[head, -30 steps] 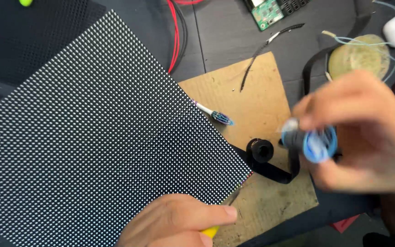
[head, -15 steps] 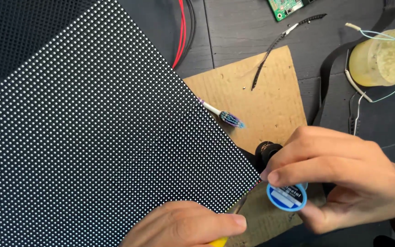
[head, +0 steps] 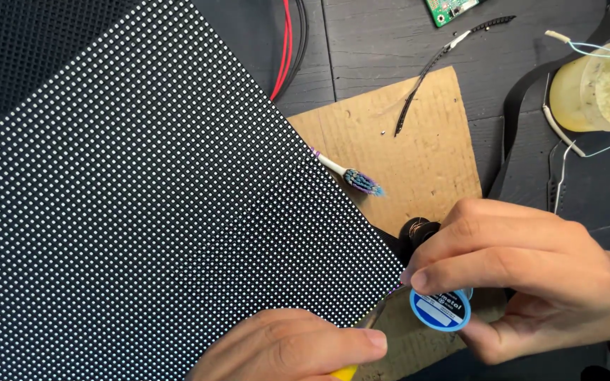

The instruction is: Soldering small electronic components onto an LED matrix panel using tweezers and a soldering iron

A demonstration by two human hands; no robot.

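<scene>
Blue-rimmed round spool (head: 440, 309) sat pinched between the right hand's (head: 531, 279) thumb and fingers, just over the cardboard sheet (head: 418, 141). Left hand (head: 291, 349) clenched a yellow-handled tool (head: 345, 372) at the dotted black panel's (head: 157, 212) lower corner; a small brush (head: 353, 176) lay nearby.

A brown cardboard sheet (head: 418, 134) was laid on the dark wooden table (head: 383, 35). A small toothbrush (head: 351, 176) with purple-blue bristles was rested on the cardboard, its handle hidden under the panel edge. A thin black strip (head: 435, 67) was stretched across the cardboard's top edge. A cloudy yellowish jar (head: 601, 88) was set at the upper right, a green circuit board (head: 453, 8) at the top, and red and black wires (head: 289, 42) nearby.
</scene>
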